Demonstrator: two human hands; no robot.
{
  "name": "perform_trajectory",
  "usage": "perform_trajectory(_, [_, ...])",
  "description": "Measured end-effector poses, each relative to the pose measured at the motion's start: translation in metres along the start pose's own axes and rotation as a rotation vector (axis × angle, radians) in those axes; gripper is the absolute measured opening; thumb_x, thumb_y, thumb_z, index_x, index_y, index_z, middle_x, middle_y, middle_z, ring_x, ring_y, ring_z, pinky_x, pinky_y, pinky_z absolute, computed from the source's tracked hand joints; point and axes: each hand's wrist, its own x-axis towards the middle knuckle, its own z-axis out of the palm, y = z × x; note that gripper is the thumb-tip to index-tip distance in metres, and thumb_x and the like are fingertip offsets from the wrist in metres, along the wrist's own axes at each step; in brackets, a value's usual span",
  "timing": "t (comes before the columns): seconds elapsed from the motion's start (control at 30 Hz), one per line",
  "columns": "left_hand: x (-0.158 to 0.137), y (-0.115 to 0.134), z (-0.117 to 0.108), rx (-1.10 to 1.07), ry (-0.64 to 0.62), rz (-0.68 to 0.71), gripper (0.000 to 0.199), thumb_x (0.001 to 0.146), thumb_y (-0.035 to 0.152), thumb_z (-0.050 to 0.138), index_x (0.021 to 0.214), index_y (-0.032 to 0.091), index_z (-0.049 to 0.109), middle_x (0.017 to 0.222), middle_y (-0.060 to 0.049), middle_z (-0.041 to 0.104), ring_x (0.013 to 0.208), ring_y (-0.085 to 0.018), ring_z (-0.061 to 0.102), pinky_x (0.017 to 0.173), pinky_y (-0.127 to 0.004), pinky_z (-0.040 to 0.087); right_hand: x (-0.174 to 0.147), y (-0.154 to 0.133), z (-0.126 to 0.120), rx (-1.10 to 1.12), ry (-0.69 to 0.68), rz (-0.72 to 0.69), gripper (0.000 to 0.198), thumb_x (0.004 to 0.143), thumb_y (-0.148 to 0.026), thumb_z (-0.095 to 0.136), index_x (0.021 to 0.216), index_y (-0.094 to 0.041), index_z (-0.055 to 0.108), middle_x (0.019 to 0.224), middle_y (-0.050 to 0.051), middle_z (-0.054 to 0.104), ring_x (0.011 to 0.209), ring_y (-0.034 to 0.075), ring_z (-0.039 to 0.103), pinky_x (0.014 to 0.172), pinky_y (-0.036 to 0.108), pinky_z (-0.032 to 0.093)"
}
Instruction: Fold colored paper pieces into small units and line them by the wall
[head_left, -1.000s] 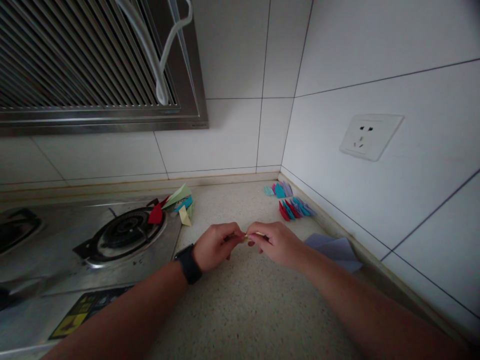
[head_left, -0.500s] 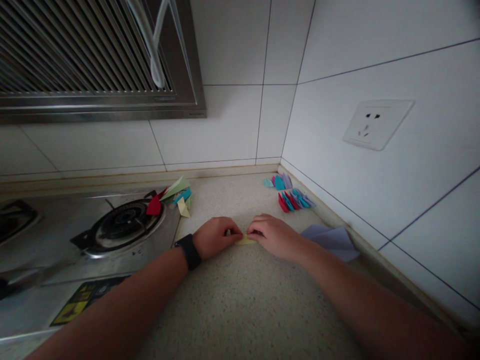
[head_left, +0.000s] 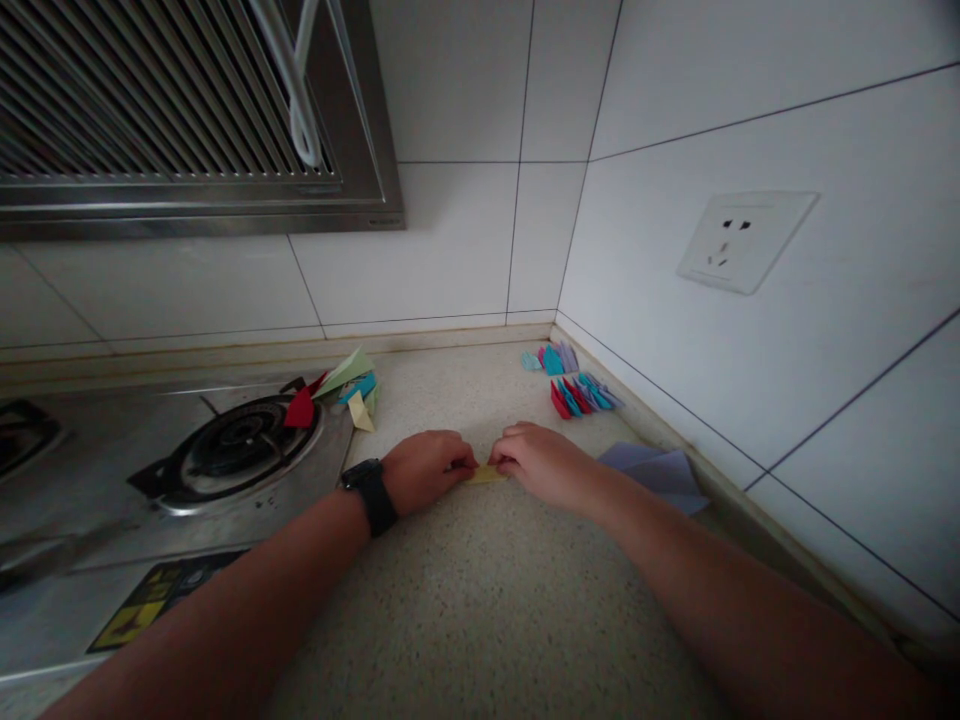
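A small strip of yellow folded paper (head_left: 487, 474) lies on the speckled countertop (head_left: 487, 590) between my hands. My left hand (head_left: 431, 468), with a black watch at the wrist, is closed on the strip's left end. At the right end, the bent fingers of my right hand (head_left: 541, 464) pinch the paper, and my fingertips hide part of it. Beside my right forearm rests a sheet of lavender paper (head_left: 660, 475), creased and partly covered by the arm.
Folded red, blue and purple paper pieces (head_left: 585, 395) stand in rows near the wall corner. To the left is a gas stove (head_left: 247, 450), with green, red, blue and yellow papers (head_left: 349, 375) at its edge. A range hood (head_left: 202, 215) hangs above; a socket (head_left: 746, 242) is on the right wall.
The view has shifted slightly. Both hands stay on the yellow paper; a little more of the strip shows between them, and my left wrist has turned so the watch face is visible.
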Motion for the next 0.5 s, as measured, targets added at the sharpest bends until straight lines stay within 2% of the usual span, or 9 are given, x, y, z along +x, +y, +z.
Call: perform_trajectory(0.5, [-0.0005, -0.0012, -0.0085, 0.081, -0.076, 0.158, 0.025, 0.090, 0.019, 0.048, 0.097, 0.023, 0.072, 0.081, -0.003, 0.064, 0.076, -0.015, 0.058, 0.065, -0.025, 0.039, -0.0032, 0.0000, -0.0068, -0.107, -0.022, 0.049, 0.014, 0.081, -0.016, 0.061, 0.087, -0.023, 0.071, 0.085, 0.006, 0.070, 0.086, 0.021, 0.061, 0.070, 0.029, 0.038])
